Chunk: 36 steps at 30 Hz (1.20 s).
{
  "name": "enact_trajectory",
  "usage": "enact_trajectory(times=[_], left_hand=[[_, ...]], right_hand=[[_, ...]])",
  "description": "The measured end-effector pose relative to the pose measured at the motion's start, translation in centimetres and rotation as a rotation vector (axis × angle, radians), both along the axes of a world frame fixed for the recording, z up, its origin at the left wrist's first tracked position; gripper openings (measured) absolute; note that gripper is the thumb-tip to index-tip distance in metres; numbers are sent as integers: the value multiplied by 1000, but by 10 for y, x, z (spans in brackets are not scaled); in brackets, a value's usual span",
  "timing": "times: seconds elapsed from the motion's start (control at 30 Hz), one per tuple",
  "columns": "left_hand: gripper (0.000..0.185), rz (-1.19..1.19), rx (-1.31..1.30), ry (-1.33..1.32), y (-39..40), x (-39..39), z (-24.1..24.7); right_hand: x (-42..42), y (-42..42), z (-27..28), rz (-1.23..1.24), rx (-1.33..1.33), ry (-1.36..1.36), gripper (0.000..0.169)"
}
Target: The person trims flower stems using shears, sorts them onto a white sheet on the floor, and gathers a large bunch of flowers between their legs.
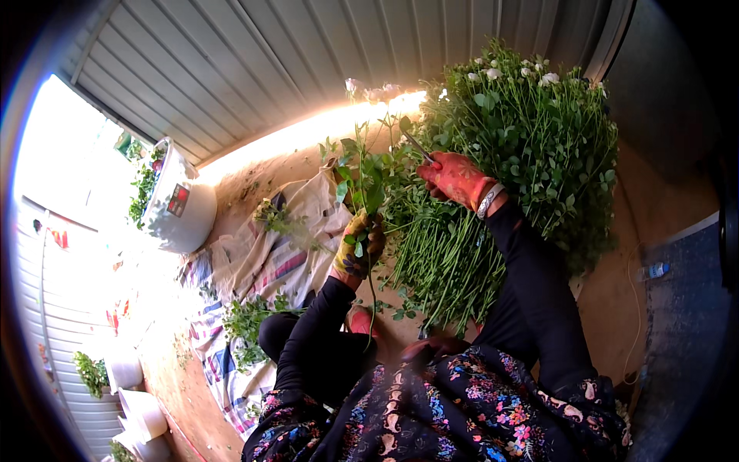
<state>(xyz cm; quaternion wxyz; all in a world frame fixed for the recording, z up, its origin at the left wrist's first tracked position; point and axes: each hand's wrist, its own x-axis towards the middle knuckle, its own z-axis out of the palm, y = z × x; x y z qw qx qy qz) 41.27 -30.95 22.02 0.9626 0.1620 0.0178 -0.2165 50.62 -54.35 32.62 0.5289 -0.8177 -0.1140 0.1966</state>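
Note:
My left hand, in a yellow patterned glove, is closed around leafy flower stems with pale blooms at their upper end. One long bare stem hangs below that fist. To its right, my right hand wears a red patterned glove and grips a thin, dark metal tool, whose kind I cannot tell; its tip points up and left towards the stems. A silver-coloured bracelet circles the right wrist. Under and beyond this hand lies a large heap of cut white roses, its bare stems towards me.
A patterned cloth with leafy cuttings covers ground on the left. Beyond it stands a white bucket of greenery; more white tubs are at lower left. A corrugated metal wall rises ahead. A plastic bottle lies right.

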Motion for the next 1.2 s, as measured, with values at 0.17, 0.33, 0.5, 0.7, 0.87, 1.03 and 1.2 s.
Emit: enact_trajectory(times=[0.17,0.33,0.5,0.7,0.87,1.03,1.2], left_hand=[[20,-63,-81,21,1,0,-5],[19,-13,-118,51,1,1,-2],[18,-69,-84,-11,13,6,-23],[10,116,279,23,-4,4,6],[6,170,413,-23,-8,3,3],[9,166,586,-29,-13,4,5],[12,181,610,-36,-14,3,4]], right_hand=[[-5,1,16,-69,49,137,26],[-9,4,24,-140,40,115,22],[-5,2,10,-66,16,-124,19],[-12,2,16,19,-121,-487,25],[-12,1,25,-36,-301,-446,29],[-3,-9,12,-71,-359,-444,31],[-4,-11,23,-31,-449,-379,32]])
